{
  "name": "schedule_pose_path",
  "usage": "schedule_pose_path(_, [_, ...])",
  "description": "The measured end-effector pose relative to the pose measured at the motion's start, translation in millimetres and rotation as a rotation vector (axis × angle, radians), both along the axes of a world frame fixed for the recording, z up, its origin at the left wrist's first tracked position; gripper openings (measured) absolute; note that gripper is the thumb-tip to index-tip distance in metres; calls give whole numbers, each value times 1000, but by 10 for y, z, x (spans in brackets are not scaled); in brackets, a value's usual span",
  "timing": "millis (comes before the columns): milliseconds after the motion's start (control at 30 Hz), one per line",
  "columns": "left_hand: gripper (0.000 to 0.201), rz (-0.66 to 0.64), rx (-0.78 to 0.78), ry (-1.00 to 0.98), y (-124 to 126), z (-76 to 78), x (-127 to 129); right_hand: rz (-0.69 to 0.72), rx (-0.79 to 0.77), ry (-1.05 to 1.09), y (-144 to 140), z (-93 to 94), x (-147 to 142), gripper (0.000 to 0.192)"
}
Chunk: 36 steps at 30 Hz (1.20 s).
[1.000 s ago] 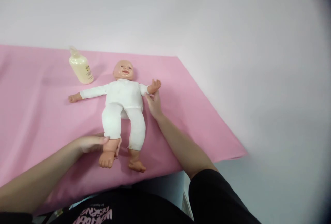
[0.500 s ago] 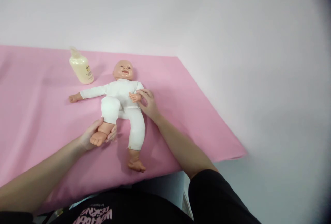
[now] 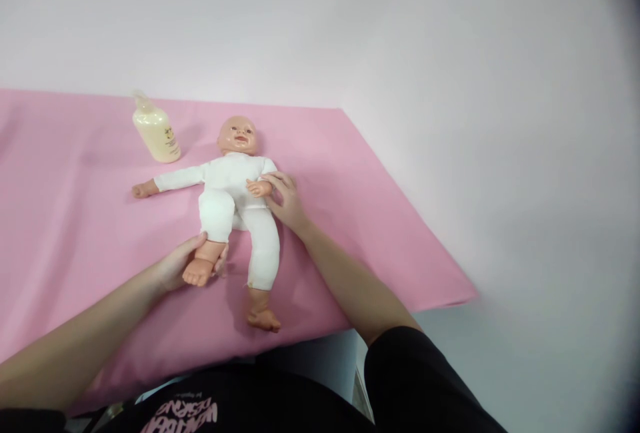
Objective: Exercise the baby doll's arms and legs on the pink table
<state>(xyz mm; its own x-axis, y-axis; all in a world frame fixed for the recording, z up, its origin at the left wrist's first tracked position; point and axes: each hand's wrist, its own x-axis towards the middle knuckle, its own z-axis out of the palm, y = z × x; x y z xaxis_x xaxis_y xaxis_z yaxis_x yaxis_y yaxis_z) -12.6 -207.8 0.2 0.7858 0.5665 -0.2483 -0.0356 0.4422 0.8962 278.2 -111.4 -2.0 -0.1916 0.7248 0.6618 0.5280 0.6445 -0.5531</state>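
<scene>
A baby doll (image 3: 233, 179) with a white cloth body and plastic head, hands and feet lies on its back, head away from me. My left hand (image 3: 183, 263) is wrapped round the lower leg on the left, just above the foot (image 3: 198, 271), and that leg is bent at the knee. My right hand (image 3: 287, 201) grips the doll's arm on the right near its plastic hand (image 3: 259, 188), holding it over the belly. The other leg (image 3: 264, 253) lies straight toward me, and the other arm (image 3: 181, 178) is stretched out to the left.
A pump bottle (image 3: 159, 134) of pale yellow liquid stands beyond the doll's outstretched arm. The pink cloth (image 3: 360, 219) covers the table, whose right edge slants toward me. A pale wall (image 3: 300, 26) rises behind.
My left hand has shifted the held leg slightly right and toward me, so the foot turns more downward. The right hand and the doll's arm have barely moved.
</scene>
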Motion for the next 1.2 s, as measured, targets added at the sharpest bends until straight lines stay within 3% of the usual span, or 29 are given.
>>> schedule_pose_path(133, [61,30,-122,-34,-58,42,4,-14,-53,101,2,-12,4,39])
schedule_pose_path(367, [58,-23,-164,-62,-94,117,-11,-8,-92,177,28,-46,7,39])
schedule_pose_path(667, [51,-47,-93,-8,-181,347,24,-14,-97,165,16,-34,8,39])
schedule_pose_path(833, [45,-92,38,79,-192,379,13,-9,-109,178,10,-22,4,38])
schedule_pose_path(1200, [46,-61,43,88,-216,456,40,-26,-126,181,12,-31,-4,39])
